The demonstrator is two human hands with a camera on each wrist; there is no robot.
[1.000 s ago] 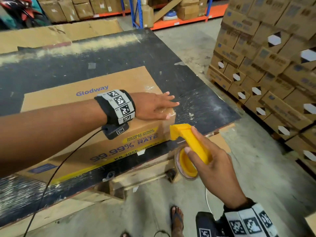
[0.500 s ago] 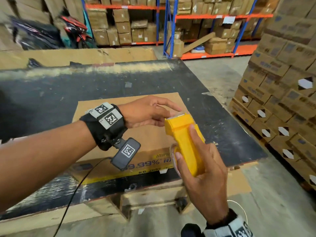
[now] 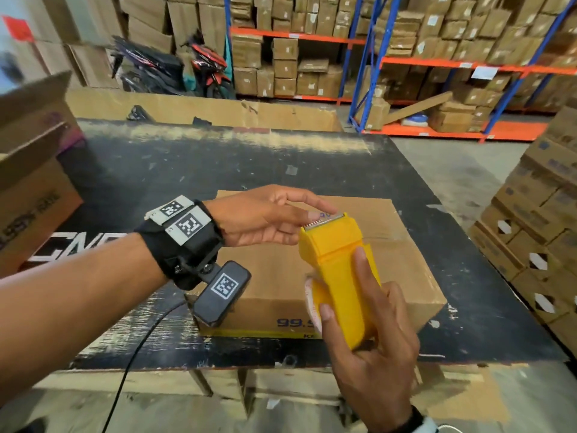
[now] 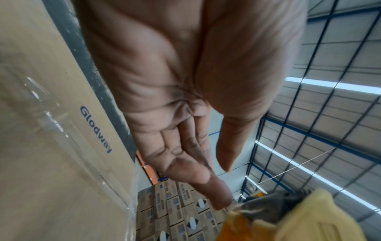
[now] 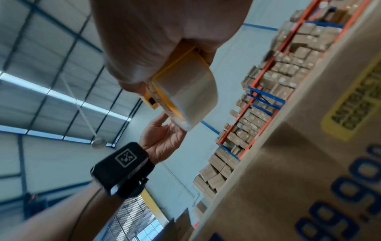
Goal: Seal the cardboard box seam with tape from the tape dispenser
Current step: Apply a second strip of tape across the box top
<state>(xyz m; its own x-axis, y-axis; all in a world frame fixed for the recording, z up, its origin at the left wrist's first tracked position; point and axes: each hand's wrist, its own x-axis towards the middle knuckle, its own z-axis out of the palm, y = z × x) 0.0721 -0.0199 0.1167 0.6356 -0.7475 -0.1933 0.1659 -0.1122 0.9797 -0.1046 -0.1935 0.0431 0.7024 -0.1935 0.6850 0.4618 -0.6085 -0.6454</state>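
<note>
Behind: scuffed black table [image 3: 312,164] bears cardboard box [image 3: 402,276]; box-stacked warehouse racks [image 3: 368,64].

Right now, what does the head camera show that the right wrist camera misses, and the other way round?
Only the head view shows the serrated blade at the tape dispenser's top, the left hand's fingers reaching it, and the black table. Only the right wrist view shows the clear tape roll from below and the roof overhead. Both show the right hand gripping the dispenser, the left hand, the cardboard box and the warehouse racks.
</note>
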